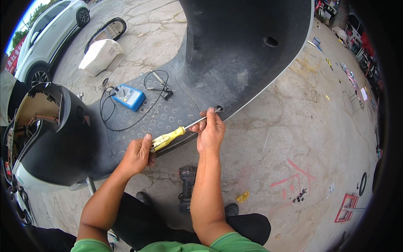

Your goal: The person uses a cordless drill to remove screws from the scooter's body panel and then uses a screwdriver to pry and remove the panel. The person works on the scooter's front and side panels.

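A screwdriver with a yellow handle (168, 138) lies slantwise between my two hands over the dark scooter body (235, 80). The butt of its handle is gripped by my left hand (139, 153), thumb on top. My right hand (211, 133) is closed near the far end of the metal shaft, with thumb and fingers pinched around it. Just beyond those fingertips is a small dark hole (218, 109) in the scooter's panel. The screwdriver's tip is hidden by my right fingers, so I cannot tell whether it touches the hole.
On the ribbed footboard rest a blue multimeter (129, 97) and its black leads. A cordless drill (187, 188) stands on the concrete between my feet. Small black parts (300, 195) lie at the right. A white plastic piece (100, 56) and a white car (52, 35) are at far left.
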A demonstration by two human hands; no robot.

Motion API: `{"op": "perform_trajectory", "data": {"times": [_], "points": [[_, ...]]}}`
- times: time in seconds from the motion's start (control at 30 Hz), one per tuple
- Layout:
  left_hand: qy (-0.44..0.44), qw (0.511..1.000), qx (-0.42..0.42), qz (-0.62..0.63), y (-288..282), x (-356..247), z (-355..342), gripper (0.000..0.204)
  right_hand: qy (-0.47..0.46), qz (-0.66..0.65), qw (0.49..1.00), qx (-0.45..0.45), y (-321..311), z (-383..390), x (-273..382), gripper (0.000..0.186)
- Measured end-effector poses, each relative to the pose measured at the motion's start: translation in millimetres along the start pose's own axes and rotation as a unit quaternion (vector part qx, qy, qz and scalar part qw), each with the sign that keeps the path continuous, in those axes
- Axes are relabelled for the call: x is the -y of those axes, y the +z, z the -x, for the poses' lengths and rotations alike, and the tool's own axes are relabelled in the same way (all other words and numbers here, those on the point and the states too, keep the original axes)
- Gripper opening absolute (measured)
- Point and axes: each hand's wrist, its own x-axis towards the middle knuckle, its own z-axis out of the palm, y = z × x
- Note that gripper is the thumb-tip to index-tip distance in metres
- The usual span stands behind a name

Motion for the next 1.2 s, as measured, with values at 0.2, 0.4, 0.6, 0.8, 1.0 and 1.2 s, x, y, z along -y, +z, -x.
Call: {"op": "perform_trajectory", "data": {"times": [0.2, 0.4, 0.6, 0.8, 1.0, 1.2], "points": [[-0.041, 0.999, 0.009, 0.008, -11.2, -0.4, 7.7, 0.061, 0.004, 0.043, 0.999, 0.011, 5.3, 11.6, -8.3, 0.036], [-0.097, 0.995, 0.026, 0.004, -32.3, 4.6, 13.3, 0.062, 0.006, 0.063, 0.998, 0.026, 14.6, 28.8, -18.4, 0.039], [-0.06, 0.996, 0.013, -0.062, -27.2, -1.8, 17.2, 0.052, 0.001, 0.08, 0.995, 0.055, 19.5, 40.4, -21.9, 0.04], [0.048, 0.985, -0.009, -0.167, -22.3, -20.7, 24.2, 0.037, -0.07, 0.073, 0.993, 0.065, 20.7, 41.7, -22.3, 0.048], [0.047, 0.987, -0.012, -0.156, -24.4, -24.9, 30.0, 0.033, -0.138, -0.027, 0.99, -0.02, 17.6, 29.5, -3.0, 0.067], [0.116, 0.976, -0.026, -0.185, -13.4, -27.2, 22.5, 0.029, -0.174, -0.019, 0.984, -0.046, 7.5, 25.0, 4.0, 0.04]]}}
